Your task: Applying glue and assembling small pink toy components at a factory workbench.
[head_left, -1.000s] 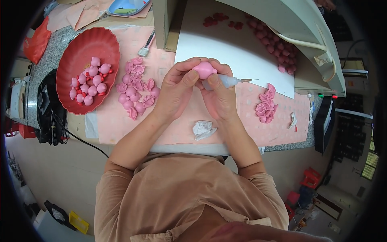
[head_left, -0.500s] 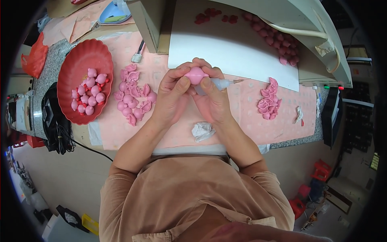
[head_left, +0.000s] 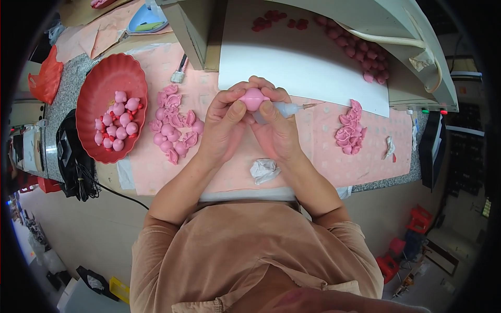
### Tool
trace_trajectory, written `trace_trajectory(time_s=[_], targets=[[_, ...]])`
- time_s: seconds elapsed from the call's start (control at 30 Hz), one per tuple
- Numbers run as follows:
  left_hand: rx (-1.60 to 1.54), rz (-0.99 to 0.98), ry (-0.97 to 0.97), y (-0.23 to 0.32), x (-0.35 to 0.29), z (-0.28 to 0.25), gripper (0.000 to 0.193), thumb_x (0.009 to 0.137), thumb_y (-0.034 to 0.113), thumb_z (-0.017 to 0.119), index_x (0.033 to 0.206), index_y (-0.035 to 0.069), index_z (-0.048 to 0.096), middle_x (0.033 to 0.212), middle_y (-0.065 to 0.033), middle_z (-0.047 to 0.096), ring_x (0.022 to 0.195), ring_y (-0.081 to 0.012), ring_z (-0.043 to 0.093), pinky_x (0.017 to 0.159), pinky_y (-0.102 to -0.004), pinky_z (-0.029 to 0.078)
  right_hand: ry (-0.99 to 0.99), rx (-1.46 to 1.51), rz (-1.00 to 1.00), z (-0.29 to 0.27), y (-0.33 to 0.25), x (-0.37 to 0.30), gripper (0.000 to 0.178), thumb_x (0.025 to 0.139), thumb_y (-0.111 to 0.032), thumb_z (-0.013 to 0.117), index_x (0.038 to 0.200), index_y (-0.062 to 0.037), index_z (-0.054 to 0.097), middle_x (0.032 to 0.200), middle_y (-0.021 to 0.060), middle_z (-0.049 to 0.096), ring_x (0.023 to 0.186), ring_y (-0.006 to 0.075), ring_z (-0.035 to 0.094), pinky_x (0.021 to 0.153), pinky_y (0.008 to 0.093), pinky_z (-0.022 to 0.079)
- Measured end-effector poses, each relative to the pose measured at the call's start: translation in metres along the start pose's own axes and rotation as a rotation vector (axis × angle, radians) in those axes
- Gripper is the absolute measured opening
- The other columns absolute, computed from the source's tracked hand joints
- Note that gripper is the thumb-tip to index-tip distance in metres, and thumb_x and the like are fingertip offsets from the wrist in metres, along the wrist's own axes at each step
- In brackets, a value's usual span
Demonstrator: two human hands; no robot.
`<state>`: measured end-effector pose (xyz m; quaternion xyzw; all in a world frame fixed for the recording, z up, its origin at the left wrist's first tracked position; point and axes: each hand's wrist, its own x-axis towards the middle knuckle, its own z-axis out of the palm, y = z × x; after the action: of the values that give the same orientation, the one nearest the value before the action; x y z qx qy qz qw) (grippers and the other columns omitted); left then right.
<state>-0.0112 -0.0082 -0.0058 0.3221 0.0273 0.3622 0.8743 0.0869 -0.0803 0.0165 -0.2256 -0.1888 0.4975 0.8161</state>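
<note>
While both hands meet above the middle of the pink mat (head_left: 313, 156), the left hand (head_left: 225, 125) and the right hand (head_left: 276, 130) close together around a small round pink toy piece (head_left: 253, 98), pinched between the thumbs and fingertips of both. It sits raised off the table, just in front of a white sheet (head_left: 292, 68). The right hand also grips a clear glue applicator (head_left: 292, 109), whose thin nozzle points out to the right, past the fingers.

To the left of the hands, a loose heap of pink shell halves (head_left: 175, 130) lies on the mat. Further left stands a red scalloped tray (head_left: 104, 88) holding assembled pink figures (head_left: 117, 125) with small red parts among them. On the right side of the mat lies a second, smaller pile of pink pieces (head_left: 349, 130). A crumpled white tissue (head_left: 264, 170) rests on the mat just below the right wrist. A row of more pink pieces (head_left: 360, 52) runs along the far edge of the white sheet, under a pale machine housing (head_left: 396, 31). A black cable bundle (head_left: 73, 161) sits at the table's left edge.
</note>
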Motion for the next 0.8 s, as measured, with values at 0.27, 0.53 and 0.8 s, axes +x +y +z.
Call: trace_trajectory(time_s=[0.27, 0.53, 0.8], targets=[[-0.038, 0.026, 0.056, 0.002, 0.007, 0.001, 0.018, 0.092, 0.008, 0.06, 0.11, 0.01, 0.064, 0.124, -0.0052, 0.055, 0.11, -0.0183, 0.055, 0.093, -0.032, 0.046, 0.001, -0.476, -0.094, -0.006, -0.008, 0.007, 0.024, 0.084, -0.01, 0.07, 0.107, -0.0071, 0.064, 0.118, 0.0058, 0.052, 0.107, 0.0177, 0.053, 0.077, 0.0298, 0.049], [0.096, 0.095, -0.006, 0.005, 0.007, 0.003, 0.017, 0.091, 0.005, 0.061, 0.108, 0.007, 0.063, 0.125, -0.0087, 0.054, 0.115, -0.0207, 0.053, 0.1, -0.0353, 0.042, 0.046, -0.795, -0.226, -0.001, -0.01, 0.002, 0.029, 0.079, -0.006, 0.074, 0.107, -0.0046, 0.066, 0.113, 0.0038, 0.05, 0.101, 0.0149, 0.052, 0.088, 0.0282, 0.044], [0.069, 0.057, 0.008, 0.003, 0.006, -0.001, 0.018, 0.092, 0.005, 0.058, 0.109, 0.008, 0.06, 0.126, -0.0093, 0.053, 0.118, -0.0214, 0.05, 0.103, -0.0365, 0.04, 0.047, -0.759, -0.25, -0.003, -0.007, 0.002, 0.028, 0.079, -0.006, 0.074, 0.106, -0.0049, 0.066, 0.112, 0.0039, 0.05, 0.103, 0.015, 0.052, 0.09, 0.029, 0.044]])
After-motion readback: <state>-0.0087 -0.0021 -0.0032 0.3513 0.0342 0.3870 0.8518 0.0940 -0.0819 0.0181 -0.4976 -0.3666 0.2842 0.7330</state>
